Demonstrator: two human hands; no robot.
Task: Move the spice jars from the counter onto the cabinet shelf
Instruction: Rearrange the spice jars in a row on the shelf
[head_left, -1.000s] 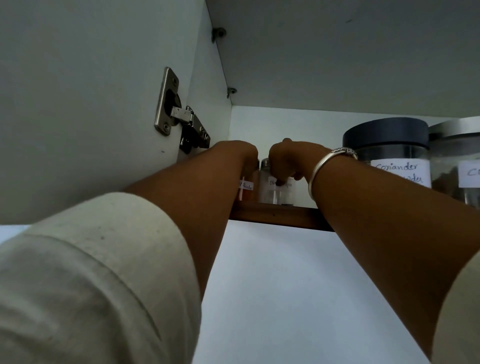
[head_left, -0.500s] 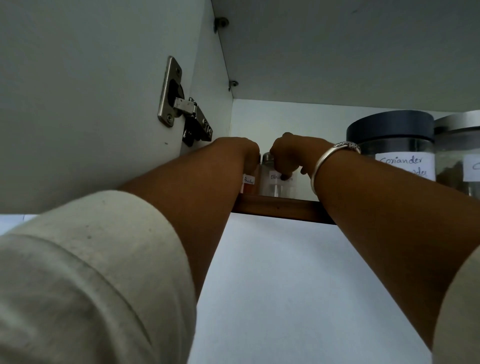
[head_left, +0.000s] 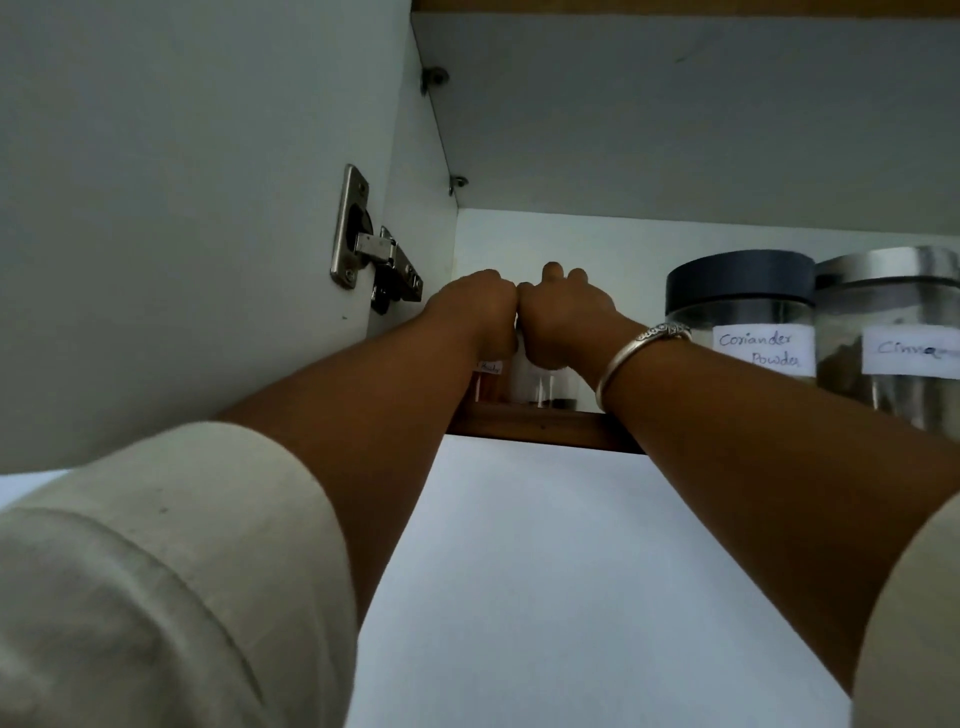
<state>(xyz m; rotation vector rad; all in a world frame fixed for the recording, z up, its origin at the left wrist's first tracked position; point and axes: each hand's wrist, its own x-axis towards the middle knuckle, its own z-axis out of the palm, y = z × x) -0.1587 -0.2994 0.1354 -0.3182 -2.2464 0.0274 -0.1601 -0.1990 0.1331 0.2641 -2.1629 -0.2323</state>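
Head view, and starting at the far left: the pale left sleeve (head_left: 156, 571) is being shown at 8 o'clock, filling the lower corner, with the bare forearm being stretched up toward 12. At 10 o'clock the inner face of the cabinet door (head_left: 156, 208) is being shown, and a metal hinge (head_left: 374, 260) is being carried at its edge.

Up at 12 o'clock the left hand (head_left: 475, 312) is being bent down at the wrist, its fingers curled over the top of the reddish spice jar (head_left: 488, 384), which is being gripped from above. Only the jar's lower part and a strip of white label are being seen under the palm. The jar is standing on the wooden shelf (head_left: 540, 428), just behind the front edge, close to the cabinet's left wall.

Right beside it, the clear spice jar (head_left: 545, 389) is being gripped the same way by the right hand (head_left: 566, 322): knuckles up, fingers curled down over the lid, a dark layer visible at the jar's bottom. The two hands are being pressed together, knuckle against knuckle. A silver bangle (head_left: 634, 353) is being worn on the right wrist.

Over at 2 o'clock, a black-lidded jar (head_left: 743, 322) labelled "Coriander Powder" is being crowded by a silver-lidded jar (head_left: 893, 332) at 3, both on the same shelf.
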